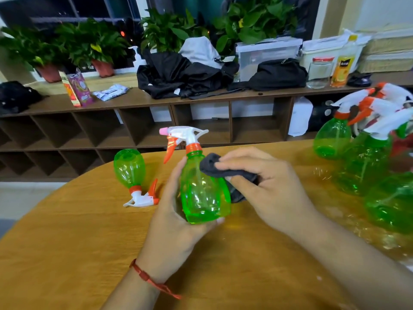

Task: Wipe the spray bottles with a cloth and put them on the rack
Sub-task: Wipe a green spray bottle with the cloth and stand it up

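— Held how?
— Gripped low by left hand (176, 220), fingers curled round bottle (204, 193), upright above table (67, 242): steady for wiping. Pinched in right hand (268, 186): cloth (223, 171), pressed to the shoulder.
— Elsewhere?
— Lying left on table, second bottle (129, 168), probably waiting. Clustered far right, more bottles (333, 139), likely done; cannot make out rack.
— Any writing?
— None on bottle. On cartons (78, 90) behind, too blurred to read.
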Tool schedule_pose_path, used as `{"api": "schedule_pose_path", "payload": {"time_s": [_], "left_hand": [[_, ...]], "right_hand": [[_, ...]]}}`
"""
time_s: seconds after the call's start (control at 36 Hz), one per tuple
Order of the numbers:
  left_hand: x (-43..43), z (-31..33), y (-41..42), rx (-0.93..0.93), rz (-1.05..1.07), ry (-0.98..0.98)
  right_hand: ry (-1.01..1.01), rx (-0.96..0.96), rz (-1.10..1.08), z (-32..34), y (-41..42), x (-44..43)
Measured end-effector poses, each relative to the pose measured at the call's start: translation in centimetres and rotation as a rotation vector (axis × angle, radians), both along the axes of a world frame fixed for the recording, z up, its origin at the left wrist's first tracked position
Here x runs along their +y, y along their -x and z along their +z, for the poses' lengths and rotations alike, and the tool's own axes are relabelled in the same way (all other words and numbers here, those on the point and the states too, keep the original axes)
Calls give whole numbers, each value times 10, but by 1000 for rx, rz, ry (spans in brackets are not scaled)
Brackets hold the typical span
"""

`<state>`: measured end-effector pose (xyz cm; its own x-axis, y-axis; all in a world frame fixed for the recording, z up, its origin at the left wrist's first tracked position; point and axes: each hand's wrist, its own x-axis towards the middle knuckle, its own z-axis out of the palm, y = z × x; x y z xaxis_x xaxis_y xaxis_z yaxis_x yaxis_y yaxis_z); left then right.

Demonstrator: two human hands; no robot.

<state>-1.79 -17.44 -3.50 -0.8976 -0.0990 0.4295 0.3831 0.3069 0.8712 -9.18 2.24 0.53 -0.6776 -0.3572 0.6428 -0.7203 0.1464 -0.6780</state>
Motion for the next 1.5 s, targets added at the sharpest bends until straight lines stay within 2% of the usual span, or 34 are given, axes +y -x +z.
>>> {"api": "schedule_pose_path", "payload": {"time_s": [0.19, 0.31, 0.44, 0.5, 0.56, 0.61, 0.64, 0.67, 0.69, 0.75, 0.83, 1.0, 1.06, 1.14, 1.22, 1.36, 1.5], "left_hand": [[-18, 1, 8, 25, 115, 54], [-14, -2, 6, -5, 52, 33], [-1, -12, 7, -41, -16, 111], [5, -14, 5, -68, -35, 122], [10, -14, 3, -109, -69, 86], [11, -14, 2, -120, -85, 60], [12, -15, 1, -117, -79, 63], [11, -15, 1, -111, -65, 69], [12, -16, 1, -111, -54, 65], [14, -16, 1, -113, -39, 64], [15, -14, 1, -122, -14, 74], [15, -16, 2, -106, 34, 154], [17, -18, 3, -93, 48, 154], [17, -19, 4, -85, 81, 118], [15, -19, 4, -76, 106, 51], [2, -13, 6, -49, 186, -94], [2, -5, 3, -10, 142, -35]], "right_hand": [[-263, 78, 236, 0, -14, -5], [-211, 25, 249, 1, -12, -4], [-81, -2, 42, 2, -2, -1], [-2, -118, 10, 4, 4, -1], [161, -400, 83, 10, 6, 0], [345, -763, 259, 18, 5, 3], [376, -871, 312, 22, 4, 5], [353, -901, 324, 24, 3, 6], [279, -854, 288, 22, 4, 6], [101, -616, 112, 16, 6, 4], [8, -303, -70, 6, 7, 2], [-272, 193, -126, 3, 7, 6], [-341, 213, -111, 2, 6, 6], [-328, 88, -32, 5, 1, 5], [-339, 81, 8, 4, 0, 3], [-411, 183, 151, 0, -6, -2], [-324, 235, 112, -2, 0, -3]]}}
